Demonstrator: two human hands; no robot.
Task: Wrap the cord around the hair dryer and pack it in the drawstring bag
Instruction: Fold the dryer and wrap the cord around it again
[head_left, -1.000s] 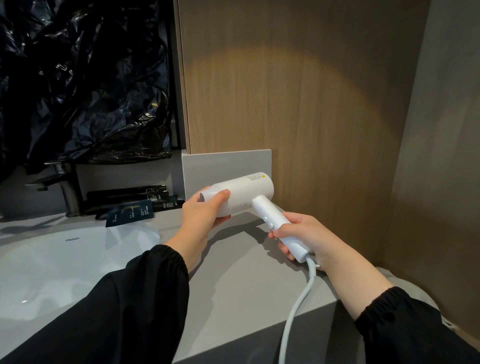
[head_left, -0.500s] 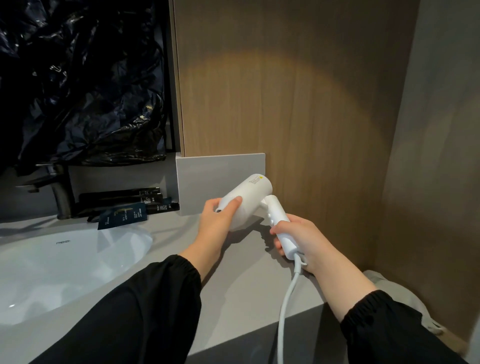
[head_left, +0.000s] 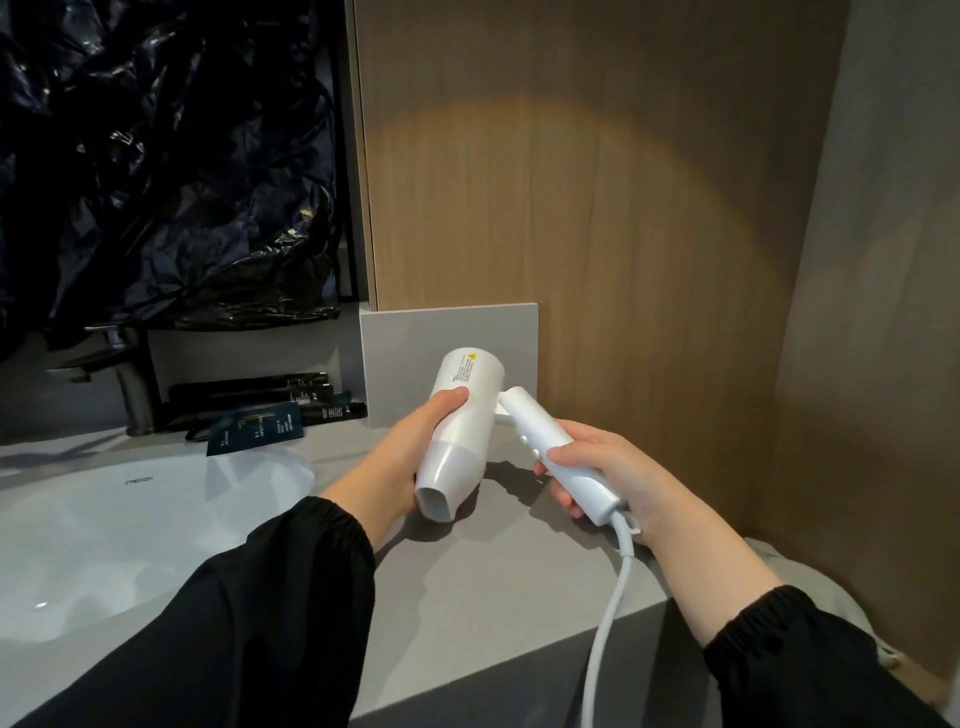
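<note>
My left hand (head_left: 410, 452) grips the hair dryer (head_left: 457, 426) barrel, right hand (head_left: 608, 467) wraps its handle; I should fold gently, keeping the cord (head_left: 608, 613) free.

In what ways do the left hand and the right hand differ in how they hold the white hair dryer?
The left hand grips the wide barrel; the right hand grips the thin handle. The left hand's thumb lies on top of the barrel; the right hand's fingers curl round the handle. The cord hangs beside the right hand, away from the left hand. Both grip the same hair dryer.
</note>
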